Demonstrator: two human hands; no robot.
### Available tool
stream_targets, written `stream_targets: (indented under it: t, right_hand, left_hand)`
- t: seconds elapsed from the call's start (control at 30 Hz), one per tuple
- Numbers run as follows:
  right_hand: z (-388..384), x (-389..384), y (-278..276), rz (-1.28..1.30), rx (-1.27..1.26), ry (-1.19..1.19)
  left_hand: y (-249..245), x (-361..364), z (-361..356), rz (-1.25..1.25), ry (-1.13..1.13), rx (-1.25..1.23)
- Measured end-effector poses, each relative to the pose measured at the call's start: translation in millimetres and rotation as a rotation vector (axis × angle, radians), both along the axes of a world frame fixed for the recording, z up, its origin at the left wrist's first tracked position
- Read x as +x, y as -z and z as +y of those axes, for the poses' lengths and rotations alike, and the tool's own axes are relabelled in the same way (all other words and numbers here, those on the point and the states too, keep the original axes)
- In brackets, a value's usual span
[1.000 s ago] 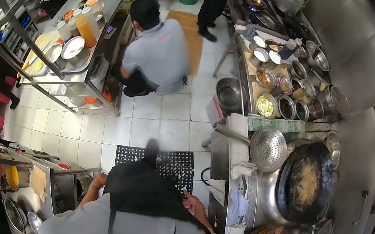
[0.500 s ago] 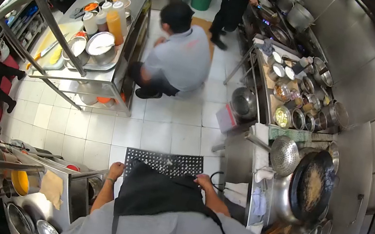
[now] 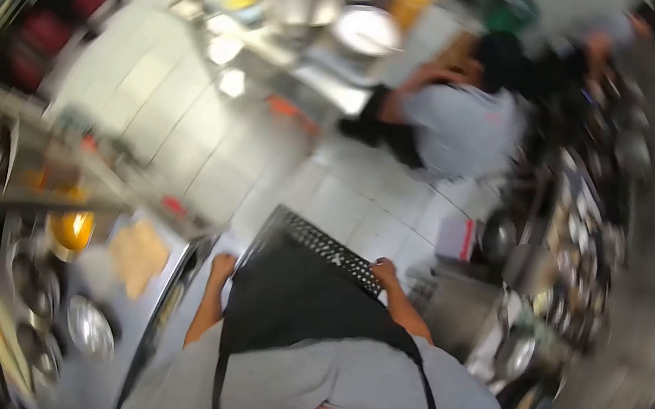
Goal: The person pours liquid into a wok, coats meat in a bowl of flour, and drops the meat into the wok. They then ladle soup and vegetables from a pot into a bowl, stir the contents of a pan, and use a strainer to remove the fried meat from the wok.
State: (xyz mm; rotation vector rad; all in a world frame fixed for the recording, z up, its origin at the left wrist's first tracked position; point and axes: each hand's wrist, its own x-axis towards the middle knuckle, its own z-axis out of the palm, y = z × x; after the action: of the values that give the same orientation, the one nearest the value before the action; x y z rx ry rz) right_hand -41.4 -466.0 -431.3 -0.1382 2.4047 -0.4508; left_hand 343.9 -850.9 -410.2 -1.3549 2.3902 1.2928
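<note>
My left hand (image 3: pixel 223 263) is closed beside the left edge of my black apron (image 3: pixel 303 292). On the other side, my right hand (image 3: pixel 383 270) is curled close to the apron's right edge. Both hands are level with the apron's far end, low in front of me. Blur hides whether either hand's fingers pinch the cloth. Past the apron, a black perforated floor mat (image 3: pixel 321 243) lies on the tiles.
A person in a grey shirt (image 3: pixel 468 129) squats by the prep table, which holds a white-filled pot (image 3: pixel 367 30). Another person (image 3: pixel 606 43) stands by the stoves. Left is a metal counter (image 3: pixel 88 272) with a yellow bowl (image 3: pixel 72 228); right, a blurred counter of pans.
My view has turned left and blurred, so the squatting person and prep table have shifted right. More of the left counter shows. Both hands stay beside the apron.
</note>
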Motion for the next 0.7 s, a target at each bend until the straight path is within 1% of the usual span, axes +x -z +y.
stream_targets:
  t: [0.03,0.07,0.1,0.13,0.17,0.2,0.27,0.3,0.4,0.43,0.5,0.57,0.67,0.7]
  right_hand:
    - [-23.9,-13.4,-12.6,0.071,-0.034,-0.098]
    - [-44.1,-29.4,-12.0,0.105,-0.077,-0.284]
    - [-75.7,-36.7,-27.6,-0.061,-0.124,-0.081]
    - [-94.4,-46.8,-15.5,-0.122,-0.218,-0.062]
    - [-126.9,-50.0,-36.6,-0.121,-0.248,-0.13]
    - [-160.3,-51.1,-66.0,-0.116,-0.276,-0.183]
    - [-218.2,-53.2,-99.1,-0.166,-0.418,-0.257]
    - [-248.1,-53.0,-120.9,-0.19,-0.46,-0.304]
    - [-335.4,-43.7,-191.4,-0.267,-0.603,-0.426]
    - [-362.5,-40.2,-214.2,-0.271,-0.626,-0.468]
    - [-408.8,-34.1,-255.3,-0.286,-0.66,-0.555]
    - [-444.5,-32.0,-297.5,-0.388,-0.693,-0.598]
    - [-495.4,-50.8,-311.6,-0.528,-0.741,-0.649]
    - [-511.0,-57.6,-317.9,-0.564,-0.768,-0.658]
  left_hand:
    - [-13.4,-6.2,-3.3,0.172,0.11,-0.238]
    - [-35.9,-22.3,-12.5,-0.001,0.085,-0.126]
    - [-28.4,-23.9,-19.4,0.146,-0.07,-0.157]
    - [-43.3,-28.5,-25.6,0.211,-0.2,-0.055]
    - [-57.9,-37.1,-39.9,0.129,-0.215,0.016]
    - [-63.0,-40.2,-49.2,0.186,-0.3,0.067]
    - [-70.2,-51.8,-66.4,0.309,-0.449,0.171]
    - [-108.5,-65.7,-76.2,0.302,-0.52,0.277]
    - [-196.0,-99.3,-99.0,0.408,-0.49,0.365]
    - [-215.2,-103.9,-110.9,0.447,-0.42,0.357]
    - [-252.3,-118.8,-134.7,0.516,-0.434,0.303]
    - [-279.0,-136.4,-160.6,0.623,-0.463,0.246]
    - [-307.6,-167.9,-211.2,0.631,-0.455,0.191]
    - [-318.6,-179.2,-229.9,0.6,-0.419,0.153]
